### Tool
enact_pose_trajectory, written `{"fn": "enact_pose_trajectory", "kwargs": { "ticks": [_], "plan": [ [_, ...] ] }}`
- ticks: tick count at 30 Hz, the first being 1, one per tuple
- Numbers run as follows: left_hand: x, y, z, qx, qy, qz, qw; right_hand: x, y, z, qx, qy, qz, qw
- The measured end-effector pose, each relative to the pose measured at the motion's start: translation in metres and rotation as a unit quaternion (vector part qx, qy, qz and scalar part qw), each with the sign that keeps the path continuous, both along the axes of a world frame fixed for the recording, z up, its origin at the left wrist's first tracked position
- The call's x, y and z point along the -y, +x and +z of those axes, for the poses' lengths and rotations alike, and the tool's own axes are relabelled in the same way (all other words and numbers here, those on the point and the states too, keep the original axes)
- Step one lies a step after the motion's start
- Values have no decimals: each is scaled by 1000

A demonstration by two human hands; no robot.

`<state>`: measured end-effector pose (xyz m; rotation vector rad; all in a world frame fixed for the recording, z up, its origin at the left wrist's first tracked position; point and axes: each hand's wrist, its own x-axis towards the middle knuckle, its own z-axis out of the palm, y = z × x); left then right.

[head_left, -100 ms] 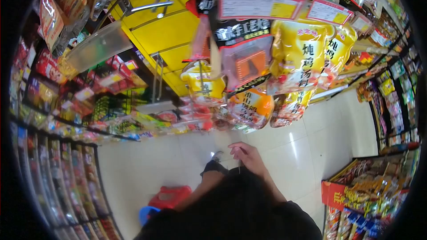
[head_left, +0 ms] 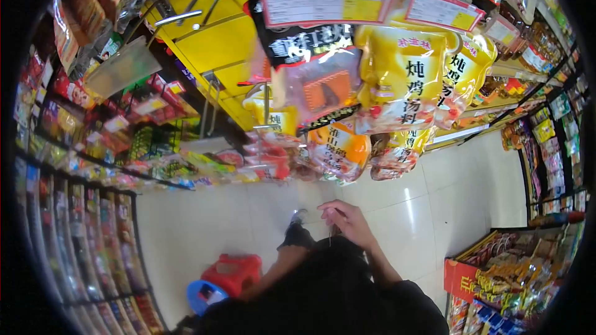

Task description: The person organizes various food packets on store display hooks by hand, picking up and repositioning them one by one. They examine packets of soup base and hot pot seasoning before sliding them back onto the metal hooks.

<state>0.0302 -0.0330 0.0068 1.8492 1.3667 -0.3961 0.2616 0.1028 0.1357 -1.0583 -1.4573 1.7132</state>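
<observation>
My right hand [head_left: 349,222] is held low in front of my body, over the tiled floor. Its fingers are curled in and the thumb lies close against them; a thin pale line shows just below the fingertips, and whether they hold it I cannot make out. Above the hand hang yellow soup-seasoning packets [head_left: 406,77], an orange-and-yellow packet [head_left: 340,149] and a black-topped packet with a clear window [head_left: 320,84]. None of these touches the hand. My left hand is out of view.
Yellow shelf backing [head_left: 211,49] carries metal hooks and price tags [head_left: 326,3]. On the floor stand a red plastic stool [head_left: 233,275] and a blue round object [head_left: 206,296]. Packed shelves [head_left: 81,242] line the left; a red-fronted display bin [head_left: 460,279] is at the lower right.
My view has shifted slightly, so the hanging packets sit further left and more of the red stool and blue object shows. My right hand keeps nearly the same pose.
</observation>
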Motion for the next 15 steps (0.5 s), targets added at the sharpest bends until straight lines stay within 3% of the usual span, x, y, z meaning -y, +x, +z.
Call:
{"fn": "enact_pose_trajectory", "kwargs": {
  "ticks": [2, 5, 8, 12, 14, 15],
  "plan": [
    [14, 18, -4, 34, 9, 44, 998, -9, 31, 19, -17, 41, 14, 999],
    [17, 42, 54, -7, -50, 110, 993, -19, 71, 57, 8, 110, 30, 993],
    [16, 44, 51, 58, -34, 119, 991, -31, 102, 79, 20, 263, -67, 962],
    [3, 38, 0, 28, -53, 91, 994, -61, 114, 128, 48, 417, -280, 863],
    [-17, 42, -4, 19, -64, 63, 996, -75, 113, 176, 156, 515, -309, 784],
    [-26, 47, 3, 12, -51, 55, 997, -83, 112, 189, 170, 530, -314, 769]
  ]
}}
